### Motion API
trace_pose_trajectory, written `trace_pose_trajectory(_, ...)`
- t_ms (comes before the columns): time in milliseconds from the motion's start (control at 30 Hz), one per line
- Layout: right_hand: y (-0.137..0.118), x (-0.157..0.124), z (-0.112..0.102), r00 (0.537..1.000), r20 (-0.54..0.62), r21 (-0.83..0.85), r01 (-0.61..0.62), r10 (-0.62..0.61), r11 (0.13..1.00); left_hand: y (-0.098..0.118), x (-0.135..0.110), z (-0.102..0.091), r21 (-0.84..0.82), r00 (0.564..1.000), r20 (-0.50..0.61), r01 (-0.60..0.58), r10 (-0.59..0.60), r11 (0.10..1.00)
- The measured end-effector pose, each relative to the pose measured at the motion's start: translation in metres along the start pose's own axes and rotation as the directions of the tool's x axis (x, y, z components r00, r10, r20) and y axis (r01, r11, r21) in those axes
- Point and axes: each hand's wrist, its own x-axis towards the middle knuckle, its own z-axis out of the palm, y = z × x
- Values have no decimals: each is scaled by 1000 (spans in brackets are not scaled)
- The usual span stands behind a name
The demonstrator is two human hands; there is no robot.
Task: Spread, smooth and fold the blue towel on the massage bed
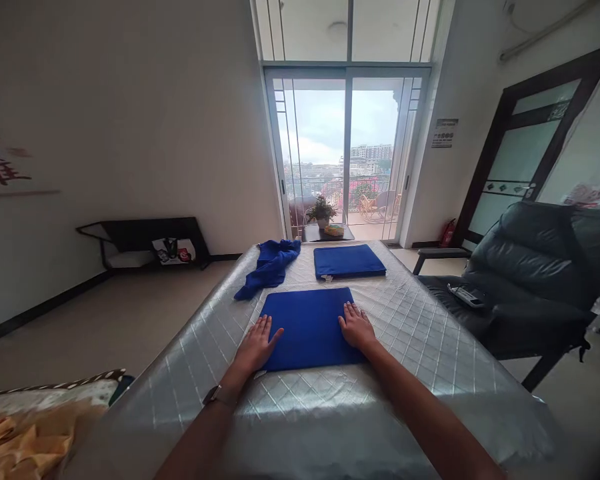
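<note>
A blue cloth lies flat as a neat rectangle on the silver quilted table cover. My left hand rests on its left edge, fingers stretched out and thumb apart. On its right edge my right hand lies flat with the fingers extended. Neither hand grips anything. Farther back sits a stack of folded blue cloths, with a small white tag at its near edge. To the left of that, a crumpled blue cloth is heaped near the table's far left corner.
A black recliner with a small device on its seat stands close on the right. Beyond the table, a potted plant sits on a small stand before the sliding glass door. Orange-brown fabric lies at the lower left.
</note>
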Motion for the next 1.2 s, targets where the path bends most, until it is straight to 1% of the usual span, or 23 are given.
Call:
trace_pose_trajectory(100,-3,-5,-6,999,-45,-35,2,-3,999,6,0,-3,-27,997,67,42,-40,999)
trace_pose_trajectory(167,-5,-13,-9,997,-64,-68,27,-31,997,11,1,-6,-29,995,82,58,-56,998)
trace_pose_trajectory(267,-5,-31,-11,998,-28,-75,57,-60,996,15,1,-10,-14,993,91,78,-77,997)
trace_pose_trajectory(400,-2,-53,-5,998,51,-48,51,-49,998,16,0,-16,20,991,109,74,-76,997)
trace_pose_trajectory(467,-1,-58,-3,997,61,-45,42,-39,998,16,-2,-21,50,991,107,73,-78,996)
trace_pose_trajectory(567,-2,-59,-1,998,59,-34,33,-31,999,25,-2,-29,86,997,53,54,-58,995)
trace_pose_trajectory(633,-3,-59,-1,998,58,-29,31,-29,999,42,-2,-34,76,1000,22,5,-6,997)
trace_pose_trajectory(667,-4,-58,-1,998,57,-29,31,-30,999,56,0,-36,54,999,22,-37,36,998)
trace_pose_trajectory(767,-3,-58,-1,999,44,-30,30,-29,999,112,6,-39,-52,978,44,-204,206,978)
trace_pose_trajectory(867,-1,-60,1,998,36,-53,50,-49,997,172,14,-35,-143,937,9,-343,348,928)
trace_pose_trajectory(933,1,-61,2,997,48,-77,70,-67,995,200,18,-31,-193,925,13,-372,381,908)
trace_pose_trajectory(967,1,-61,2,996,53,-84,77,-73,994,209,19,-29,-214,926,27,-363,377,907)
trace_pose_trajectory(1000,1,-61,2,996,55,-85,78,-74,993,213,19,-28,-231,930,46,-346,365,909)
trace_pose_trajectory(1067,1,-61,1,996,50,-72,72,-68,995,212,18,-27,-245,940,85,-302,331,921)
trace_pose_trajectory(1133,0,-61,0,997,45,-47,59,-57,997,200,14,-29,-239,947,127,-261,297,935)
trace_pose_trajectory(1200,-1,-61,-2,998,45,-27,44,-42,999,181,8,-32,-219,951,175,-217,257,951)
